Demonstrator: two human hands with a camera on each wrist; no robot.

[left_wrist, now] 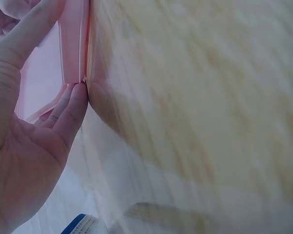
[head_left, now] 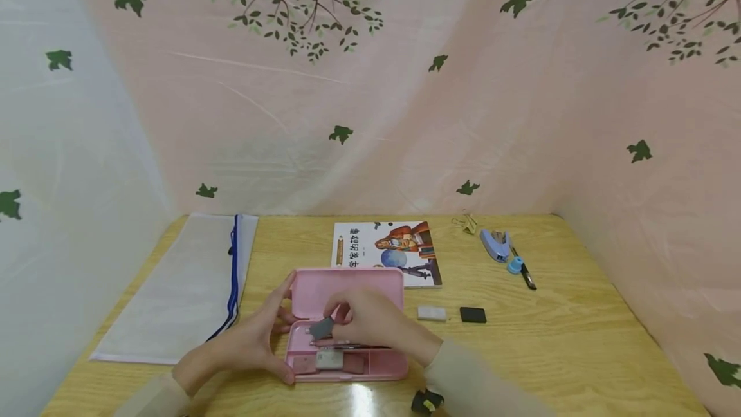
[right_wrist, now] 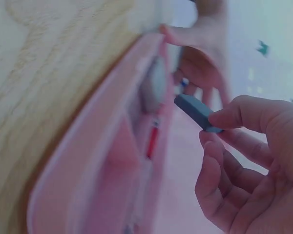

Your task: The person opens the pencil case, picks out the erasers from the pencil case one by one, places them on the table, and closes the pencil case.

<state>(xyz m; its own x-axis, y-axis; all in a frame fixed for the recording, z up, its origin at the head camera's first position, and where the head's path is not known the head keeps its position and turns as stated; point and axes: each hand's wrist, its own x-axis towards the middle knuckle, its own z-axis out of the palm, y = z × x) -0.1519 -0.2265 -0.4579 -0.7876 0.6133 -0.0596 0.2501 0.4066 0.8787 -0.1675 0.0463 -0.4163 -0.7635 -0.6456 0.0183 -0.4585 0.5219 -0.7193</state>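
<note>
A pink pencil case [head_left: 309, 293] lies on the table with its lid raised. My left hand [head_left: 253, 342] holds its left end, thumb at the front corner and fingers by the hinge; the left wrist view shows fingertips [left_wrist: 78, 97] against the pink edge. Above the case, my right hand [head_left: 370, 317] pinches a dark grey block-shaped eraser [right_wrist: 198, 112] between thumb and fingers. Inside, pens [head_left: 359, 345] lie along the middle, partly hidden under my right hand. A whitish eraser [head_left: 329, 360] sits in the front compartment between pinkish blocks.
Right of the case lie a white eraser [head_left: 431, 313] and a black eraser [head_left: 473, 315]. Behind stands a picture book [head_left: 353, 243] lying flat. Farther right are a binder clip [head_left: 467, 224], blue stapler [head_left: 494, 246] and pen [head_left: 528, 277]. A zip pouch [head_left: 173, 295] lies left.
</note>
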